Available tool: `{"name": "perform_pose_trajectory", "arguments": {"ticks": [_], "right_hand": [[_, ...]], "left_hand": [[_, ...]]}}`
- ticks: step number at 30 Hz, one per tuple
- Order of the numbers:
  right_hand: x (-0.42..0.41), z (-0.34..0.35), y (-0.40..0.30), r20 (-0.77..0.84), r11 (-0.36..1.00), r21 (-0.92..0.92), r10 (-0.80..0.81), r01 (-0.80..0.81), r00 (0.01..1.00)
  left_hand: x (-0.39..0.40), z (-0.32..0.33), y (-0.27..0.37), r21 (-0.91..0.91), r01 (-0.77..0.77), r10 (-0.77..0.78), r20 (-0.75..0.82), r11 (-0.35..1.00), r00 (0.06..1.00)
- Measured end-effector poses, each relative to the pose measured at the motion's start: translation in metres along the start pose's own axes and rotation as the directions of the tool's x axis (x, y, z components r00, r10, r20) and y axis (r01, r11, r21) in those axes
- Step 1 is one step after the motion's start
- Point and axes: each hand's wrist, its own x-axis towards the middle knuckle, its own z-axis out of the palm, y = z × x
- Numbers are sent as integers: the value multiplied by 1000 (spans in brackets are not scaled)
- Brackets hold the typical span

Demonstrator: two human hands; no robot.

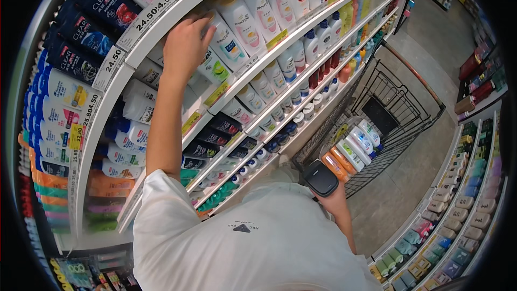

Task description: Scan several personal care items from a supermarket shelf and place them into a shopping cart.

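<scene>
My left hand [185,44] reaches into an upper shelf [190,107] of shampoo bottles. Its thumb lies beside a white Pantene bottle [228,42] with a gold cap and blue label. The fingertips are partly hidden among the bottles, so I cannot tell whether they grip one. Just below the hand stands a Clear bottle [214,66] with a lime on its label. Low by my side, my right hand [337,202] holds a rounded black device [320,178], which covers most of the fingers. The front end of a wire shopping cart [404,145] is right beside it.
Orange, white and blue-capped bottles [351,149] lie in the cart. Dark Clear bottles [93,36] and Head & Shoulders bottles [60,117] fill the shelf side at left. Across the tiled aisle floor [408,194] runs another stocked shelf [448,210].
</scene>
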Motion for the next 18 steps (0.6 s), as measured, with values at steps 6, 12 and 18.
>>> {"name": "perform_pose_trajectory", "arguments": {"ticks": [6,12,18], "right_hand": [[0,-1,-1,28,1000,18,19,-20,999],[-5,-4,-12,-87,998,13,64,-63,994],[-2,1,-12,-23,1000,-3,8,-8,1000]], "left_hand": [[-17,3,-2,16,46,-44,-70,999,997],[-88,13,17,-214,133,-213,-408,968,888],[-124,72,17,-573,508,-657,-71,643,751]]}}
